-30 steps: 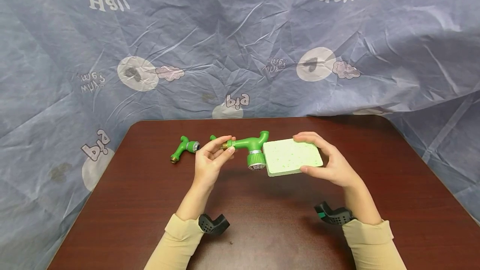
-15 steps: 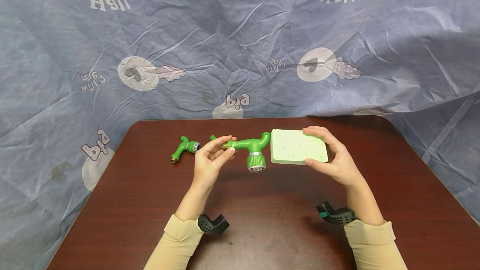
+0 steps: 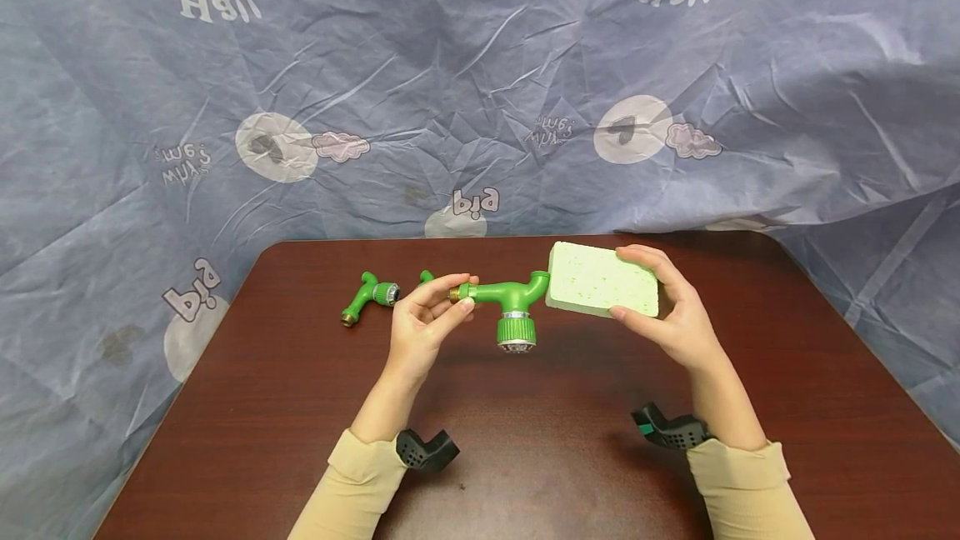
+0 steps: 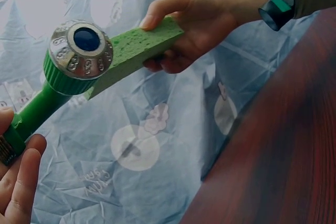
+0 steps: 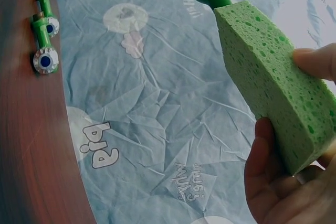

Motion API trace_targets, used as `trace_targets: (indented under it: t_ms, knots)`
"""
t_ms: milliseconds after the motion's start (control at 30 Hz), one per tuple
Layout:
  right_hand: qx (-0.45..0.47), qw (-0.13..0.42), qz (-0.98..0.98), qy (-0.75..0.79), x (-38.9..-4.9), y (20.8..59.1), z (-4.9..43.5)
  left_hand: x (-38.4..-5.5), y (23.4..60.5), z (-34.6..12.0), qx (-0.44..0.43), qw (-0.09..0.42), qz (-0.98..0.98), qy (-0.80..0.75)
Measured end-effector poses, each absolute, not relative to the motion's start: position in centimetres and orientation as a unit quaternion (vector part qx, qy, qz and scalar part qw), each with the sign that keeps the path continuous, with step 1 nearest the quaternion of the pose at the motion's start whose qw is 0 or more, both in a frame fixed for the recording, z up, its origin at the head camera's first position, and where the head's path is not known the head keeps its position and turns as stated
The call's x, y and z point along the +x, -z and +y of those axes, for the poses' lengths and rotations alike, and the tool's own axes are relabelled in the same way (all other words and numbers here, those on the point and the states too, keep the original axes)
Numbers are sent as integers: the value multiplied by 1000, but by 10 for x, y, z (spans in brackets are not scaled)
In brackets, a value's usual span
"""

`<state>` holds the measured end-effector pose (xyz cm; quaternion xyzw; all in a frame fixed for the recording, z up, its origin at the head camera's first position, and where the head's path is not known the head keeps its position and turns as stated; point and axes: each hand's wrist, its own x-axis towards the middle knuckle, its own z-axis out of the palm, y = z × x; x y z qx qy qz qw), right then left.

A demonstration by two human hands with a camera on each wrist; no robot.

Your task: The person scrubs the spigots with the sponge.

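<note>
My left hand [image 3: 423, 319] pinches a green faucet [image 3: 495, 293] by its brass-threaded end, holding it above the table with the ribbed knob hanging down. In the left wrist view the knob's silver cap with a dark blue centre [image 4: 86, 39] faces the camera. Gripped by its long edges between thumb and fingers, a pale green sponge [image 3: 602, 280] is in my right hand [image 3: 671, 307]. One end of the sponge [image 5: 273, 72] meets the faucet's spout; the right wrist view shows them touching or nearly so.
On the brown table [image 3: 300, 407] a second green faucet [image 3: 367, 297] lies to the left. Another green faucet [image 3: 427, 277] sits behind my left hand, mostly hidden. A blue printed cloth [image 3: 480, 107] hangs beyond the table's far edge.
The sponge has moved up and slightly right, from beside the faucet's knob to the spout's end, and has tilted. The faucet has shifted slightly right and down.
</note>
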<state>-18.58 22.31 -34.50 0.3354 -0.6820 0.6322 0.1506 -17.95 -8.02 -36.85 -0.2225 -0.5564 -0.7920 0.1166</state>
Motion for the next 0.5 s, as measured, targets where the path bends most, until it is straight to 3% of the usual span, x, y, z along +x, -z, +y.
trace_targets:
  t_ms: [500]
  knots:
    - [442, 108, -651, -608, -183, 342, 222, -181, 369, -79, -182, 152, -558, 795]
